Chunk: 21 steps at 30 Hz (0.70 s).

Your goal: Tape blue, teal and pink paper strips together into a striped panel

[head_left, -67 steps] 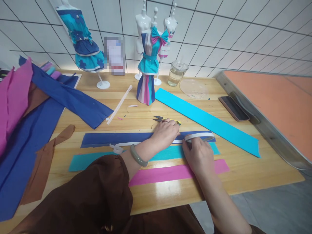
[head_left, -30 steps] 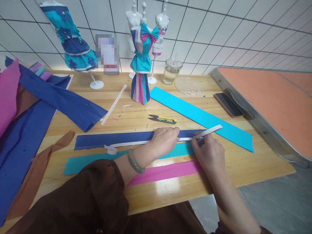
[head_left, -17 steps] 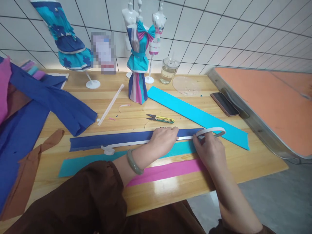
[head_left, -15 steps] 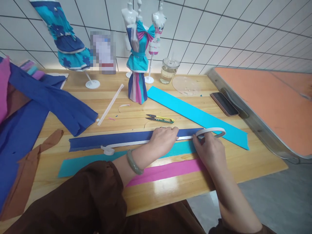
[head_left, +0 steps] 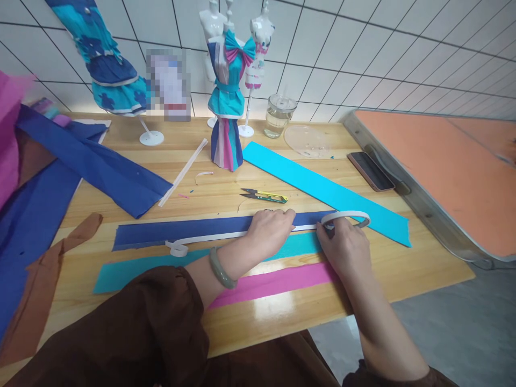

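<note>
- White ring-shaped tape roll is sitting in the right hand's grasp, at the flat dark-blue strip's right end.
- Curled left hand is resting on that strip; any grip is unclear.
- Teal strip is lying nearer.

Over at eight o'clock a roomy dark brown sleeve, puffed and creased, gathered snug at its end, a smooth, rounded grey-green bangle circling the left wrist, more brown sleeve at five o'clock, brown garment at six.
</note>
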Tool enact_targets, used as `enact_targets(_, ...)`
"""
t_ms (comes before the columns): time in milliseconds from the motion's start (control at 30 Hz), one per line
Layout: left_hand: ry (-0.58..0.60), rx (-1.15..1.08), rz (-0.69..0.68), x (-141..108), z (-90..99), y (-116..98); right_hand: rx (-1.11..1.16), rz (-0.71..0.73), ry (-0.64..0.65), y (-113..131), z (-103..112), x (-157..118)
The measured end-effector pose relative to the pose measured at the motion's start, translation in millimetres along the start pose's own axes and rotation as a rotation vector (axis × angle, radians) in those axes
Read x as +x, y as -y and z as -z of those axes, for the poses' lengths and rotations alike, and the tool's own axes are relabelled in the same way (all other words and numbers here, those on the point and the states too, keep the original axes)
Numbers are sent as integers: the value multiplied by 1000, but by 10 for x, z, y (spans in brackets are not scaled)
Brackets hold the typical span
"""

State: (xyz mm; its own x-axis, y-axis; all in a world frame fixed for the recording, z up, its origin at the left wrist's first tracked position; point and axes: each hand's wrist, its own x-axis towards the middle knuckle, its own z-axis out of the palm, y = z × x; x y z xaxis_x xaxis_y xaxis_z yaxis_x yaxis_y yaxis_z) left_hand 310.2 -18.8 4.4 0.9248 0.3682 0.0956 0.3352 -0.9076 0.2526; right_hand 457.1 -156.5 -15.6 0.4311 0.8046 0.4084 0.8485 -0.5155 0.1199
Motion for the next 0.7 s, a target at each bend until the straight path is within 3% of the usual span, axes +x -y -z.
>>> enact_targets(333,-9,64,-32,-1,-8,-31,-14,28,-21,3,-10,7)
enact_targets(567,-14,116,-320,10,45,-152,24,32,-12,-1,5,4)
enact_targets(700,31,114,-317,45,34,-198,36,31,11,7,28,2)
